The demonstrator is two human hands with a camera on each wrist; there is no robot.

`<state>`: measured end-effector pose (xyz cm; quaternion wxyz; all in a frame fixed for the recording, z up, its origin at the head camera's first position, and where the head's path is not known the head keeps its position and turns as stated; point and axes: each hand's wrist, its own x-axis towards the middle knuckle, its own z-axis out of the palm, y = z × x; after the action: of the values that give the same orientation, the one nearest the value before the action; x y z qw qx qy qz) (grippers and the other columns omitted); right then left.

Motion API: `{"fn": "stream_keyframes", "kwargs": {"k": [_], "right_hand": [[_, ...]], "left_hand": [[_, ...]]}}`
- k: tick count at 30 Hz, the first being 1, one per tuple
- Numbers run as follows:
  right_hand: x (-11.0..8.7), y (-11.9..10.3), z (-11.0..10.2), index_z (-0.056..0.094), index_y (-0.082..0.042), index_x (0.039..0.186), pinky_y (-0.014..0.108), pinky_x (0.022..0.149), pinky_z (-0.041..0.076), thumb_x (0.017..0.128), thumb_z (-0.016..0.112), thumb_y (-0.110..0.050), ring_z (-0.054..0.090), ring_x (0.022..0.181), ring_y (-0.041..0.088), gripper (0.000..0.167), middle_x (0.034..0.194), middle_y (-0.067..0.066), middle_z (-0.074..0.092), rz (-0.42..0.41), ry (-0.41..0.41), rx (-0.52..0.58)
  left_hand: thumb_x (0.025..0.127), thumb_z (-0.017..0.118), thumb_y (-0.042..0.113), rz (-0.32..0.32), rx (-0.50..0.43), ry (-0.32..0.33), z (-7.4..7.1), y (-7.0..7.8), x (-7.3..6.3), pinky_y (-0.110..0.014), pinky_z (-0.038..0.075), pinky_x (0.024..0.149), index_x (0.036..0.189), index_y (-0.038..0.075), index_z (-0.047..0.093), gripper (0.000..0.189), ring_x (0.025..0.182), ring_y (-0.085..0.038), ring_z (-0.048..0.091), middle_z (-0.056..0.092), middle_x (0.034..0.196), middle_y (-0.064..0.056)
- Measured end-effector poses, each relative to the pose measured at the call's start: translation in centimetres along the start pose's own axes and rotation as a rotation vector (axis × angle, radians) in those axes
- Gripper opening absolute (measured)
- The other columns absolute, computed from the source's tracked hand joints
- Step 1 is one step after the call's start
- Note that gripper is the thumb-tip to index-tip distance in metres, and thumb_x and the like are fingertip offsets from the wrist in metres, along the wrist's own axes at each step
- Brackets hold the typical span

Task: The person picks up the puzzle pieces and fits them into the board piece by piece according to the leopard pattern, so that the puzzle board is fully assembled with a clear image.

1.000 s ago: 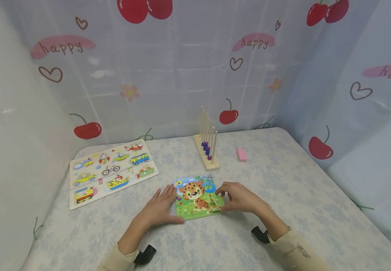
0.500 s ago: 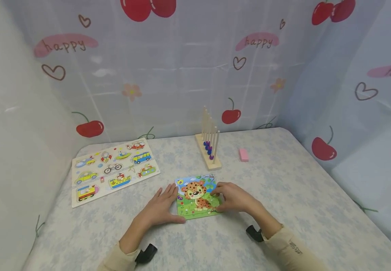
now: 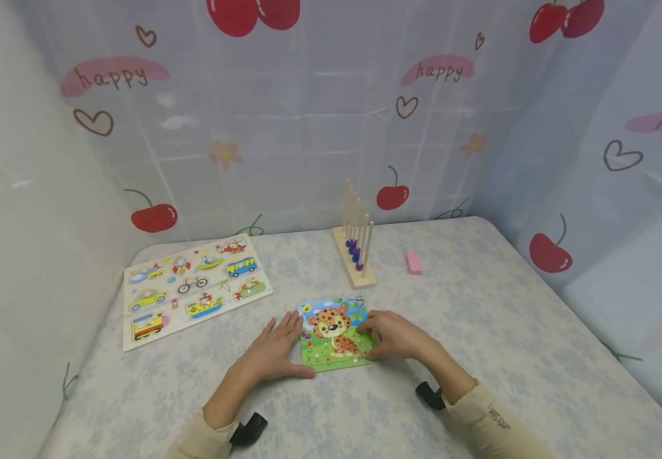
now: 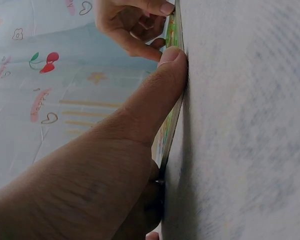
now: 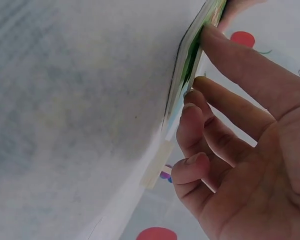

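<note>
A square jigsaw puzzle (image 3: 333, 328) with a cartoon leopard on a green and blue ground lies flat on the table. My left hand (image 3: 272, 354) rests against its left side, fingers straight and thumb stretched along the near left corner. At the right side, my right hand (image 3: 398, 336) pinches a green puzzle piece (image 5: 196, 65) between thumb and index finger. The right wrist view shows this piece at the board's right edge, partly hidden by the fingertips; the other fingers curl loosely. In the left wrist view, the left thumb (image 4: 162, 92) touches the board's edge.
A wooden peg board (image 3: 193, 290) with vehicle pictures lies at the left. Behind the puzzle stands a wooden rack (image 3: 360, 277) of upright rods with blue and purple beads. A pink block (image 3: 414, 262) lies right of it. Printed curtains (image 3: 308, 146) enclose the table.
My right hand has moved slightly left over the puzzle's right side with the piece, which now lies closer to flush with the picture. The left hand stays in place; the head view shifts slightly.
</note>
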<state>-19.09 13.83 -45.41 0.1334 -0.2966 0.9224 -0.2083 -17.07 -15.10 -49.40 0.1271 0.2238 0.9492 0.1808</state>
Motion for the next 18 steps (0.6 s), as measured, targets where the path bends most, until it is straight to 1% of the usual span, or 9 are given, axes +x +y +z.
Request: {"fn": "stream_keyframes", "kwargs": {"k": [5,11,15,18], "right_hand": [[-0.03,0.17,-0.17,0.071,-0.009,0.115,0.024,0.062,0.043,0.072,0.086,-0.02,0.049,0.073,0.01,0.046,0.095,-0.002,0.061,0.008,0.007,-0.009],[-0.08,0.14,-0.56,0.071,-0.01,0.116,0.025,0.061,0.042,0.073,0.085,-0.022,0.048,0.072,0.011,0.047,0.097,-0.001,0.062,0.031,0.028,0.001],[-0.15,0.29,-0.72,0.07,-0.011,0.117,0.025,0.06,0.041,0.075,0.084,-0.023,0.047,0.071,0.012,0.046,0.099,-0.001,0.062,0.049,0.022,0.017],[-0.28,0.55,-0.66,0.07,-0.012,0.117,0.025,0.059,0.041,0.075,0.083,-0.022,0.048,0.069,0.011,0.045,0.098,-0.001,0.062,0.044,0.012,0.039]], "left_hand": [[0.071,0.066,0.075,0.006,-0.002,0.002,0.08,0.0,0.12,-0.052,0.009,0.125,0.155,0.004,0.022,0.118,0.153,-0.027,0.011,0.013,0.164,-0.012],[0.072,0.066,0.075,0.012,-0.011,-0.007,0.13,0.04,0.16,-0.052,0.009,0.124,0.155,0.004,0.022,0.118,0.153,-0.027,0.011,0.013,0.164,-0.012],[0.072,0.066,0.075,0.024,-0.018,-0.009,0.39,0.18,0.16,-0.052,0.009,0.124,0.155,0.004,0.022,0.118,0.153,-0.028,0.012,0.013,0.164,-0.012],[0.072,0.065,0.075,0.029,-0.024,-0.012,0.67,0.32,0.17,-0.053,0.009,0.124,0.155,0.003,0.021,0.118,0.153,-0.028,0.012,0.013,0.164,-0.013]]}}
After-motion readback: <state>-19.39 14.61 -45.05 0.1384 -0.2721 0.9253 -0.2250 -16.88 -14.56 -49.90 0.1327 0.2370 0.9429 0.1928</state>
